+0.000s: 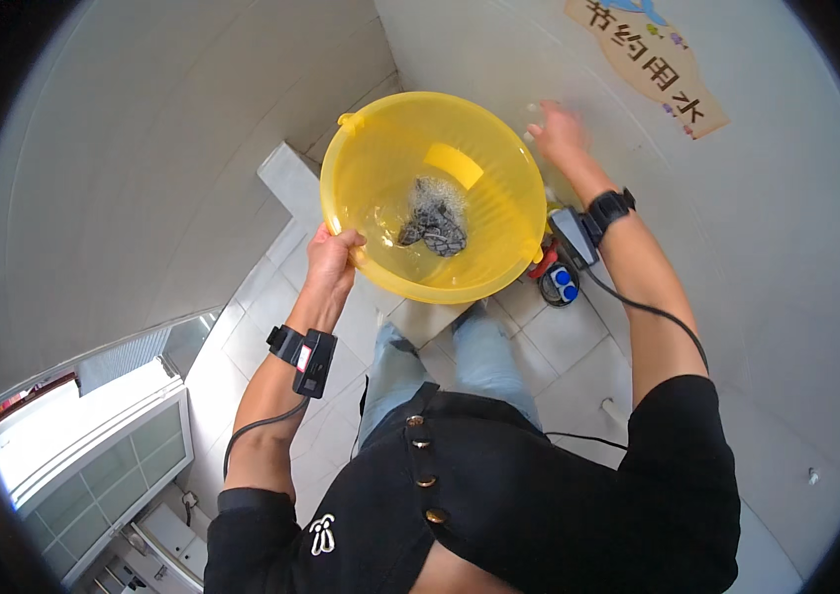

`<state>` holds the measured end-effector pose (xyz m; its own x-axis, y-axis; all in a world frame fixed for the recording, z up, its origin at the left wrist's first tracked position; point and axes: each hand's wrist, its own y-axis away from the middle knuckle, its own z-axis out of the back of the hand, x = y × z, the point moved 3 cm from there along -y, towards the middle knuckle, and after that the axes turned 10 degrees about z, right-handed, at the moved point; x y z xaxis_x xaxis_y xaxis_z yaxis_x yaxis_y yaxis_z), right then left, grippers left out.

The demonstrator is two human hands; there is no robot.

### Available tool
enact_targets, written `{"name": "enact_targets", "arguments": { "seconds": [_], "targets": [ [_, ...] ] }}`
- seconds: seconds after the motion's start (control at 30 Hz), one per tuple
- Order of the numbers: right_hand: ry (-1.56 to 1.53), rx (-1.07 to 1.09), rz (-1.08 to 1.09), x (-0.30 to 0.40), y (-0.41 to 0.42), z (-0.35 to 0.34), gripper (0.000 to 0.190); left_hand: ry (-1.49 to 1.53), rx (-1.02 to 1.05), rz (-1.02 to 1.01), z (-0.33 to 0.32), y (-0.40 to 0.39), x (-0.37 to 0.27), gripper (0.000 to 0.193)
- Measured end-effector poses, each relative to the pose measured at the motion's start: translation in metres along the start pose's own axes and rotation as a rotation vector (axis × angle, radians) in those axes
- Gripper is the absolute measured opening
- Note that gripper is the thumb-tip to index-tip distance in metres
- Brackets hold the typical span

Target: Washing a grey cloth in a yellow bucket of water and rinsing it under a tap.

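Note:
A yellow translucent plastic basin is held up in front of me, its open mouth facing up. My left hand grips its near-left rim, thumb over the inner edge. Inside, wet dark patterned cloth lies at the bottom, with water and bubbles around it. My right hand is off the basin, just beyond its right rim and close to the wall. It is motion-blurred, and small pale spots show by the fingertips. Whether it touches something there is unclear.
A wall sign bearing writing hangs at upper right. Blue-capped bottles stand in a dark container on the tiled floor, beside a red item. A pale ledge sits left of the basin. Wrist-worn devices trail cables along both arms.

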<state>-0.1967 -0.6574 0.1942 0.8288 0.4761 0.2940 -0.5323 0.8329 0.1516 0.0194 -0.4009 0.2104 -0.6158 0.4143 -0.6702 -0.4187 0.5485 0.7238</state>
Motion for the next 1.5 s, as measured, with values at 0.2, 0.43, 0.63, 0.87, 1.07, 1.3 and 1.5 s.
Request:
{"name": "enact_targets", "arguments": {
  "seconds": [0.2,0.43,0.63,0.87,1.07,1.3,1.5],
  "targets": [
    [-0.336,-0.098,-0.068,-0.042,0.064,-0.067,0.051,0.012,0.116,-0.035,0.018,-0.015,0.027,0.037],
    [-0.766,0.205,-0.592,-0.016,0.142,-0.100,0.059,0.100,0.129,0.009,0.057,-0.029,0.056,0.039],
    [-1.056,0.360,-0.489,0.013,0.157,-0.134,0.032,-0.092,0.100,0.094,0.088,-0.035,0.070,0.043],
    [-1.194,0.546,-0.342,0.035,0.178,-0.130,0.024,-0.470,-0.035,0.371,0.118,-0.043,0.055,0.035],
    [-1.306,0.574,-0.328,0.029,0.190,-0.132,0.024,-1.373,-0.469,-0.796,0.071,-0.038,-0.012,0.038],
    [-1.345,0.268,-0.552,-0.048,0.215,-0.128,0.029,-1.540,0.051,-0.202,-0.007,-0.112,0.060,0.042],
    [-1.324,0.059,-0.809,-0.104,0.291,-0.154,0.027,-1.711,0.073,-0.041,0.024,-0.203,0.136,0.044]
  ]
}}
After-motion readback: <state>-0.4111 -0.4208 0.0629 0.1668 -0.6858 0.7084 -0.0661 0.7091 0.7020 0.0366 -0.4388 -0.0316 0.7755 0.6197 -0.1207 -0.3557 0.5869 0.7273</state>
